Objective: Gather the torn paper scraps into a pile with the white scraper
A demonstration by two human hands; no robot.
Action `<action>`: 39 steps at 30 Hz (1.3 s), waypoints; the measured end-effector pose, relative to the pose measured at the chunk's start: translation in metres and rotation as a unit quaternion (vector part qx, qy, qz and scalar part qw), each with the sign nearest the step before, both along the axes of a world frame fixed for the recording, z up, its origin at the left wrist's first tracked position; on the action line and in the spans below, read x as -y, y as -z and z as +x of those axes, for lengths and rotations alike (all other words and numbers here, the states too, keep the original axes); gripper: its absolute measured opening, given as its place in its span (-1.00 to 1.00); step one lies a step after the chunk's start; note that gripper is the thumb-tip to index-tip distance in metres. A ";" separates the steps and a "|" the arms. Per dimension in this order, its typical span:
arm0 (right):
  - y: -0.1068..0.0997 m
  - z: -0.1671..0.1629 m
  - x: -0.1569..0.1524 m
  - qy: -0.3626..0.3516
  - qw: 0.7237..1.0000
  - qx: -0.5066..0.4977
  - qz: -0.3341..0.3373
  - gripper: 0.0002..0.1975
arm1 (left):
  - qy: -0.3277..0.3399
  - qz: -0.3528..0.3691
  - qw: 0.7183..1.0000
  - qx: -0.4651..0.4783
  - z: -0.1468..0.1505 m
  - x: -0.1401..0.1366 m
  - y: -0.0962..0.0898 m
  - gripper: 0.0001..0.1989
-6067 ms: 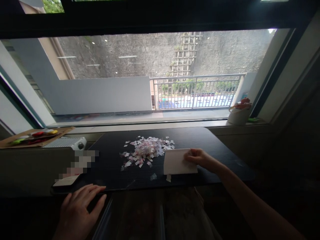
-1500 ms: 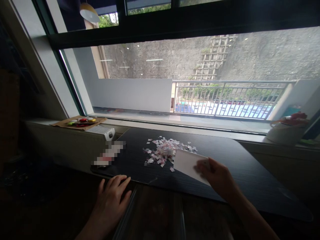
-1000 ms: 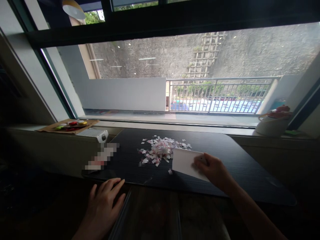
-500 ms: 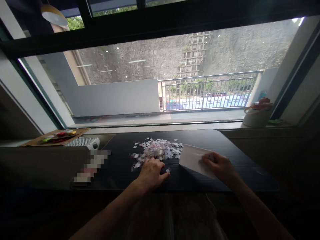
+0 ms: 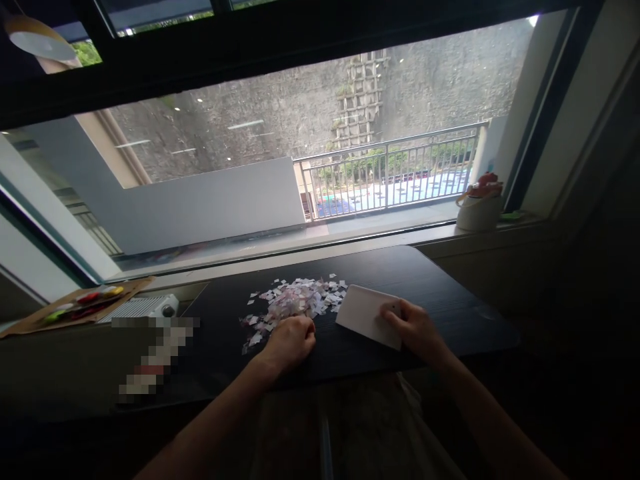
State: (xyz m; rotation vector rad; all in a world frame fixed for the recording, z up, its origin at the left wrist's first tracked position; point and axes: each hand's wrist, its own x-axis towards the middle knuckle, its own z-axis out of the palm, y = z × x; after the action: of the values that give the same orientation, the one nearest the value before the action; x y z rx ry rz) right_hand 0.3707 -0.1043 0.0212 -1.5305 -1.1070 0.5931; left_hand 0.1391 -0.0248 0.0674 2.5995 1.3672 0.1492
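- Table (image 5: 380,267): dark top set below the window; it bears all the work in hand.
- Heap of paper scraps (image 5: 296,297): lies on the table, left of its middle. Small pale squares, some tinged pink; loosely piled, thinning at the edges.
- White panel (image 5: 361,313): stands on the right-hand side of the heap, tilted, its broad face towards the wearer. Contact between its left edge and the outer scraps cannot be confirmed; nor can contact along its lower edge with the table.
- Right hand (image 5: 417,328): closed on the right end of the white panel, thumb across the near face. Grip appears secure.
- Left hand (image 5: 290,340): at the heap's near side, palm down, fingers curled in and drawn together. Whether a scrap is pinched inside cannot be told; the fingertips are largely hidden.
- Stray scraps (image 5: 255,339): lie about the fringe, the nearer ones just left of the left hand.
- Step in hand, as judged: tending the heap's near edge by hand, the panel held alongside.
- Next move, as judged: calls for light fingers at the fringe and a steady, low panel edge, since such small pieces could scatter easily.
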 end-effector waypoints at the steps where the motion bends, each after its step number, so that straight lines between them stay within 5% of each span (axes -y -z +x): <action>1: 0.000 0.000 0.000 0.002 1.000 0.003 0.000 -0.77 | -0.002 -0.001 1.000 0.009 -0.001 -0.001 0.001 -0.80; 10: 0.001 -0.001 0.001 0.022 1.000 0.019 0.004 -0.71 | -0.049 -0.089 0.980 0.172 -0.013 -0.011 0.008 -0.82; 19: 0.002 0.000 0.002 0.013 1.000 0.020 -0.009 -0.72 | -0.108 -0.306 0.875 0.360 -0.026 -0.015 0.010 -0.72; 25: 0.001 0.008 -0.006 0.011 0.999 0.015 -0.047 -0.54 | -0.128 -0.360 0.825 0.415 -0.025 -0.012 0.007 -0.71; 29: -0.007 0.020 -0.008 0.070 0.978 0.164 -0.105 -0.42 | -0.142 -0.367 0.810 0.436 -0.025 -0.009 0.006 -0.70; 33: -0.023 0.003 0.000 0.145 0.913 0.379 -0.031 -0.61 | -0.151 -0.374 0.796 0.451 -0.022 -0.007 0.009 -0.69; 35: -0.029 -0.021 0.003 0.099 0.919 0.381 0.012 -0.71 | -0.153 -0.378 0.791 0.457 -0.019 -0.004 0.010 -0.67; 39: -0.030 -0.071 -0.004 -0.116 0.977 0.178 -0.006 -0.78 | -0.145 -0.384 0.784 0.465 -0.015 0.002 0.008 -0.65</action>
State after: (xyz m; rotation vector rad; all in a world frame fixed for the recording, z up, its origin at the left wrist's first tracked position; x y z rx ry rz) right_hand 0.2996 -0.1004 0.0511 -1.5671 -1.5734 0.4933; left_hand 0.1238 -0.0267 0.0597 1.2870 1.0637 0.6540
